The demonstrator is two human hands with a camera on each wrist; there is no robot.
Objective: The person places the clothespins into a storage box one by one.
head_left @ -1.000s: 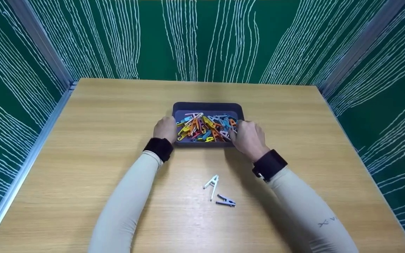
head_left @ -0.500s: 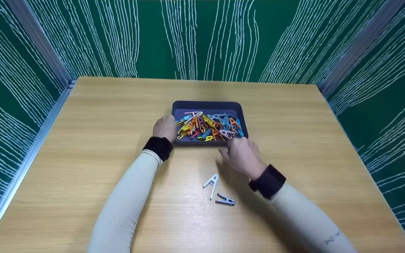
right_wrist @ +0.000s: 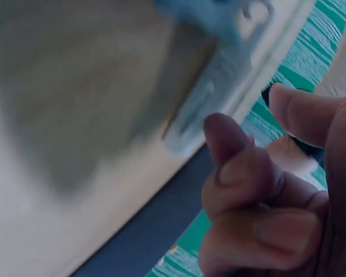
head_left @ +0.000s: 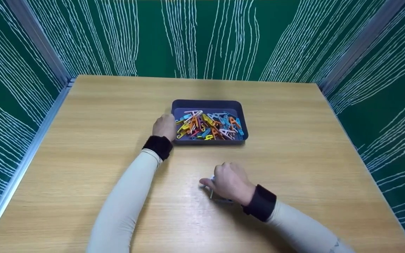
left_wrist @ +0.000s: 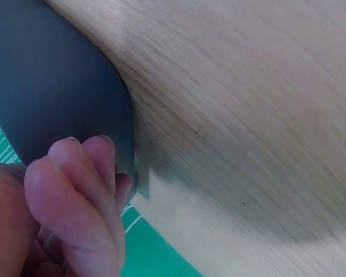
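A dark tray (head_left: 209, 142) holds a pile of multicoloured clothespins (head_left: 207, 126). My left hand (head_left: 164, 127) is at the tray's left side; in the left wrist view its fingers (left_wrist: 75, 196) curl against the outer wall, with the thumb on the other side of the rim. Over two loose clothespins on the table hovers my right hand (head_left: 232, 182), mostly hiding them. One leg of the white clothespin (head_left: 211, 193) shows below the thumb. The right wrist view has a blurred pale clothespin (right_wrist: 205, 95) beyond the fingertips; thumb and fingers are apart, holding nothing.
The wooden table (head_left: 83, 168) extends around the tray on all sides. Green panels (head_left: 153, 38) with white wavy lines stand behind and along both sides, joined by grey metal posts (head_left: 35, 38).
My right hand has left the tray's right front corner and come toward me, down to the loose clothespins. My left hand has stayed on the tray's left side.
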